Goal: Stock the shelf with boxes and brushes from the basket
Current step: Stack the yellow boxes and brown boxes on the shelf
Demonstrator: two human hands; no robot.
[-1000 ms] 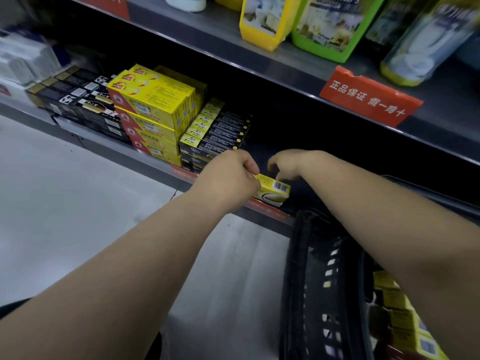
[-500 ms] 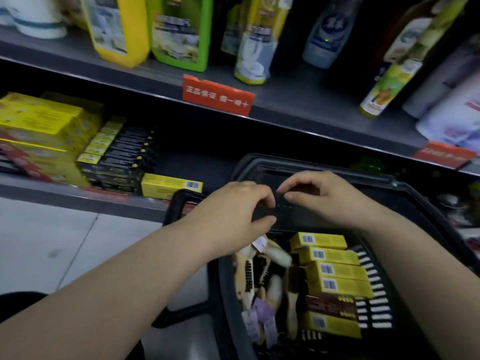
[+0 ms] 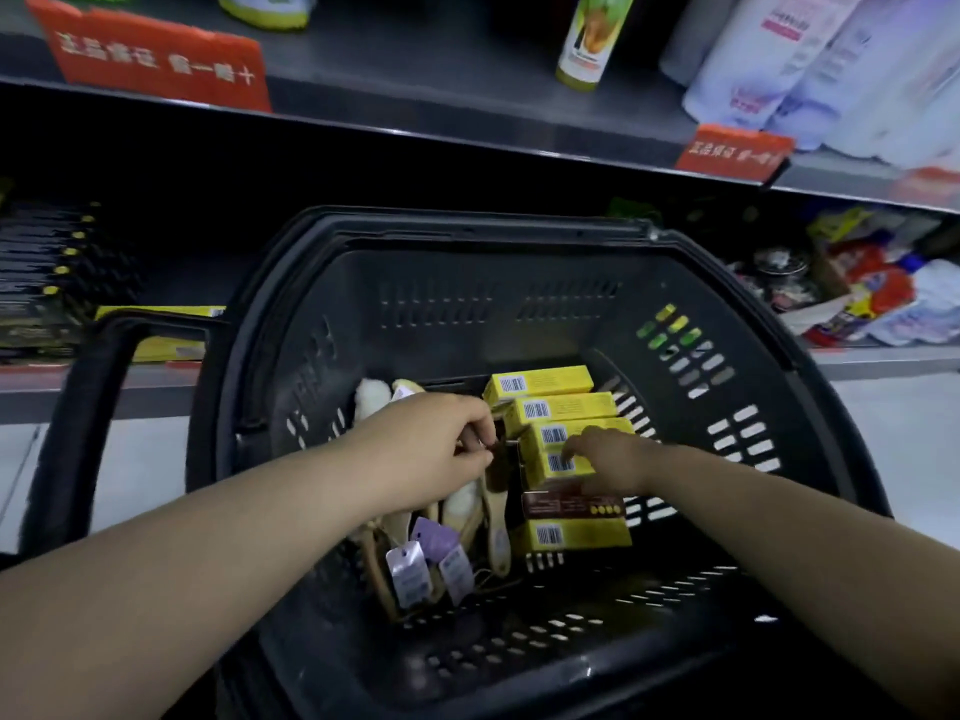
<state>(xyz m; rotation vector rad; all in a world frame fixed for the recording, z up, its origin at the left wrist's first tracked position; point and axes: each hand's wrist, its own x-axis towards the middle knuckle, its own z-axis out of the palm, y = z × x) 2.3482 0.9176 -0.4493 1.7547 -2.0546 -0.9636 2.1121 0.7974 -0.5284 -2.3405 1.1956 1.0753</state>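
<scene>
boxes (image 3: pixel 558 407) lay stacked in the basket (image 3: pixel 467 304); the right hand (image 3: pixel 613 459) gripped one in curled fingers, the left hand (image 3: pixel 431 449) pinched a brush (image 3: pixel 497 532) whose tangled tags (image 3: pixel 410 571) might drag neighbours out.

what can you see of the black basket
Black plastic basket, oval, with slotted walls and floor and a thick rim, its handle swung out left. In front of the lower shelf. Inside lie yellow boxes, one brown box and tagged brushes. The left hand grips a brush, the right hand a yellow box.
</scene>
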